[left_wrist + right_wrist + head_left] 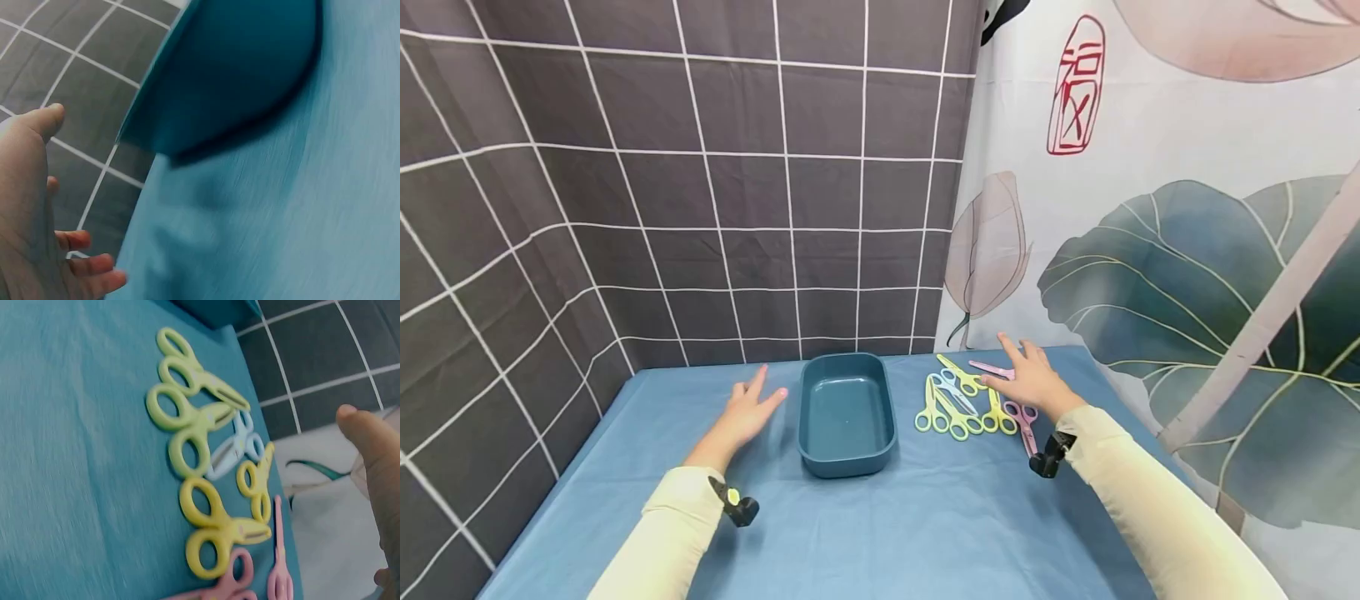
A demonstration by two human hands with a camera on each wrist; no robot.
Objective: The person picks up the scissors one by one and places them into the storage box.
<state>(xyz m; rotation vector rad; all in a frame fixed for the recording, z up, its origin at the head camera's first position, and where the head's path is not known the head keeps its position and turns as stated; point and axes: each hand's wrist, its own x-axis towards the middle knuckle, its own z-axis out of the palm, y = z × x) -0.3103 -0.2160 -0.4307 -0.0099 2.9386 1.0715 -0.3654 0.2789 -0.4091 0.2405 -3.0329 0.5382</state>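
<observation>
My left hand (745,414) hovers beside the left wall of a deep teal plastic tray (847,468), fingers spread and holding nothing. In the left wrist view, the thumb and fingertips stand apart from the tray (244,69). My right hand (1033,382) is over the right edge of a loose group of child-size scissors, its fingers extended and not gripping any. That group has two light green scissors (199,377), a pale blue pair (236,445), two yellow pairs (232,531) and two pink pairs (280,575). The right hand partly hides the far pink pair in the head view.
A blue cloth (925,533) covers the table. Behind it hangs a dark grey curtain with a white grid (737,192). At the right is a white curtain with leaf prints (1150,275). Each wrist carries a small black camera (743,510).
</observation>
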